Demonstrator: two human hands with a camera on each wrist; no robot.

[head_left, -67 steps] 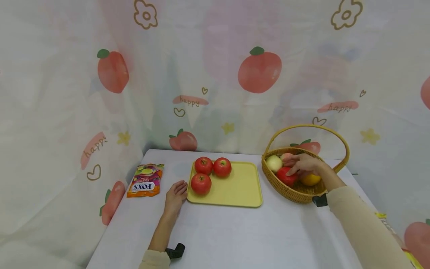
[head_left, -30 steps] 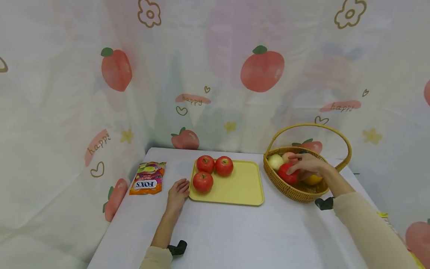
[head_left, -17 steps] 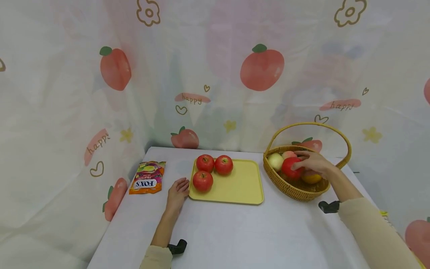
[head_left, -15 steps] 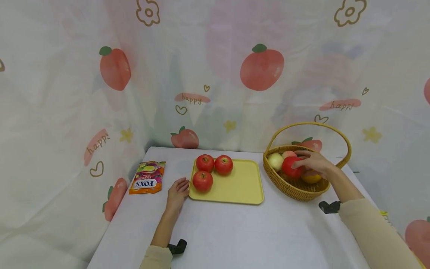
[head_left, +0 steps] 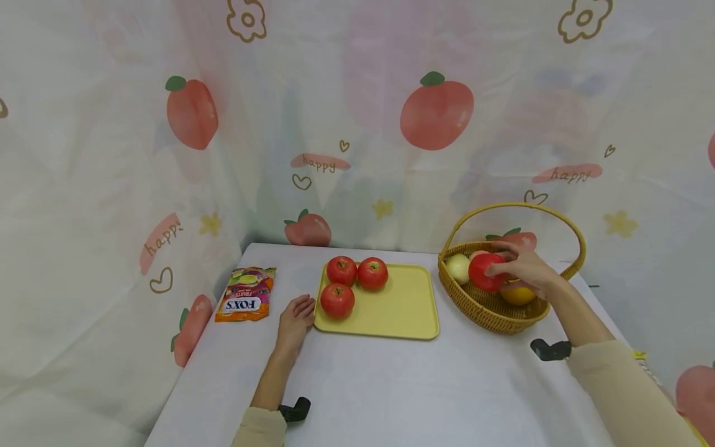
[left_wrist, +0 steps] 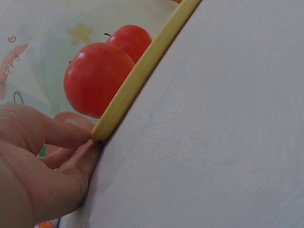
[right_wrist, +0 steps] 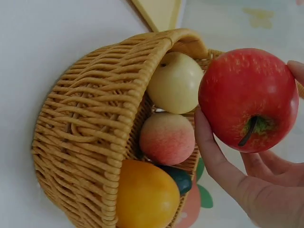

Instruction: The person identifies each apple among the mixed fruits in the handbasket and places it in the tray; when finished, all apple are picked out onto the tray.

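Note:
In the head view my right hand grips a red apple at the wicker basket. Seen from the right wrist, thumb and fingers wrap the apple, stem showing, clear of the other fruit. Inside the basket are a pale pear-like fruit, a pinkish peach, a yellow-orange fruit and a dark green item, partly hidden. My left hand rests on the table, its fingertips touching the left edge of the yellow tray. Three red apples sit on the tray's left part.
A bag of Fox's fruit sweets lies at the table's left. The basket's tall handle arches over its opening. A patterned curtain hangs behind the white table. Part of a yellow packet shows at the right edge.
My right hand has taken hold of the red apple and raised it up from among the fruit in the basket. The left hand has stayed at the tray's edge.

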